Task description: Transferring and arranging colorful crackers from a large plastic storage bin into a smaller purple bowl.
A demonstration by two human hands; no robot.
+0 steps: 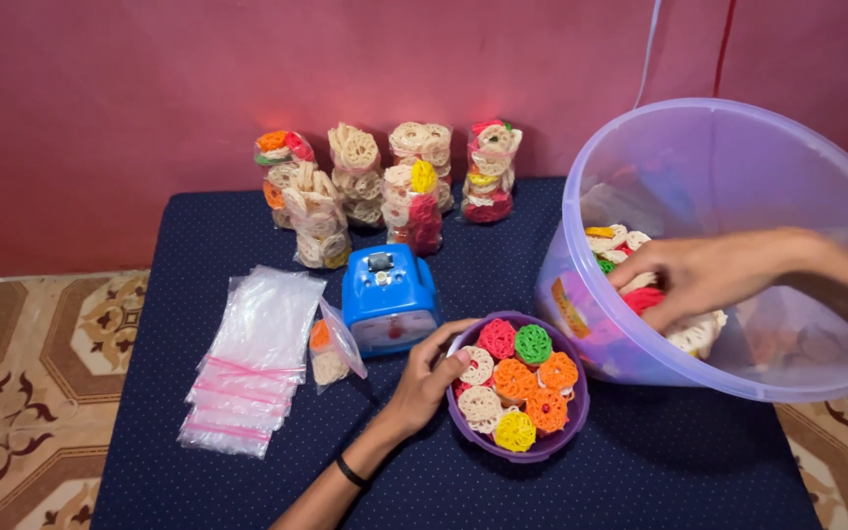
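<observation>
While left hand (424,385) steadies upright purple bowl (569,424), right hand (704,278) inside tilted tub (738,157).

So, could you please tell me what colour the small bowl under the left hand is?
Purple: the bowl, steadied by the left hand, shows best in the head view.

Orange, pink, green, yellow and cream wheel-shaped snacks (517,388) fill a purple bowl (575,412) on a navy tabletop (689,461) speckled with fine pale dots. A translucent lilac tub (738,157) holds more in cream, red and green. Nearby sit a bright blue device (388,299), clear bags (247,363) with pink strips, and filled packets (385,186) before a deep pink wall (149,98). The floor tiles (31,393) show brown-and-cream ornament.
</observation>
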